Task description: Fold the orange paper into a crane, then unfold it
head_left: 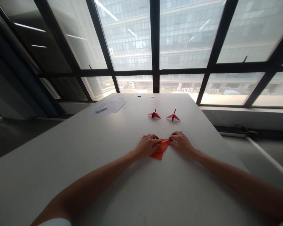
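Orange paper (162, 148), folded, sharp-cornered

Creased, matt orange paper (158, 155) lies on a smooth, faintly glossy desk (103, 135), paper cranes (173, 116) nearer its far edge, paper sheets (119, 106) at the far-left corner.

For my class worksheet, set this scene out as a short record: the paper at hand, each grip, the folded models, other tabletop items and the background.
Paper: orange origami paper, partly folded
Left grip: touching the paper's left side
Right grip: fingers at its upper right corner
Models: two red origami cranes, apart, beyond the hands
Surface: white table
Far left: white cylindrical object, too small to identify, on paper sheets
Background: black-framed windows
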Action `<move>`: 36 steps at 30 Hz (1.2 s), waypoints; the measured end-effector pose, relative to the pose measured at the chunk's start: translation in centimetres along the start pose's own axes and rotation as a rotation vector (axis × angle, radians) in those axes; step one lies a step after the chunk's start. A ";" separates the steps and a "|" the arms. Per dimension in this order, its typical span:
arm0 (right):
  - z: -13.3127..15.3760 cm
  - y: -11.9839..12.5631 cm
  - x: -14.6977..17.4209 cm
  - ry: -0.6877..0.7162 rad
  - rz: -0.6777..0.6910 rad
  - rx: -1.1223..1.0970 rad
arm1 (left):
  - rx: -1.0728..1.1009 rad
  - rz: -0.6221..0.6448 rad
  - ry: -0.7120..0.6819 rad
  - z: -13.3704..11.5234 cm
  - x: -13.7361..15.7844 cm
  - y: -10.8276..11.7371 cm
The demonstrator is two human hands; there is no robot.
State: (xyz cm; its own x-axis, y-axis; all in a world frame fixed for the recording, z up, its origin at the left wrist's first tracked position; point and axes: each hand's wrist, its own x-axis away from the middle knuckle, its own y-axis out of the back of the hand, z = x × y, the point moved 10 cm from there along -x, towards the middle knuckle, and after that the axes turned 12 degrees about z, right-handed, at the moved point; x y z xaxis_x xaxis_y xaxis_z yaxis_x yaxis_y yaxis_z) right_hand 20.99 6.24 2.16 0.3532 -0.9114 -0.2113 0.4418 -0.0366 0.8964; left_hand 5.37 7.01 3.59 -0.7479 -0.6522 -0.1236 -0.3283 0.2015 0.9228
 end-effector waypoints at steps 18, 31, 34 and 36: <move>1.5 -1.7 -0.5 -0.021 0.051 -0.865 | 1.195 -0.127 0.212 2.8 -0.1 -0.3; 1.2 -3.0 -0.5 -0.063 0.083 -0.996 | 1.311 0.144 0.290 1.0 0.3 -3.9; 1.1 -3.1 -0.6 -0.064 0.098 -0.963 | 1.357 0.161 0.265 0.7 0.3 -3.9; 1.2 -3.0 -0.6 -0.063 0.107 -0.934 | 1.380 0.153 0.249 0.8 0.2 -3.9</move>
State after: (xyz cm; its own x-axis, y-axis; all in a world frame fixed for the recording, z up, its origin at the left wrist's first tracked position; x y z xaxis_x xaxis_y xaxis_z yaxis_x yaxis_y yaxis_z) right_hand 18.45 6.39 0.05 0.3970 -0.9124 -0.0995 0.9015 0.3673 0.2290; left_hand 6.07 6.64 -0.30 -0.7547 -0.6400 0.1442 -0.6559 0.7301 -0.1918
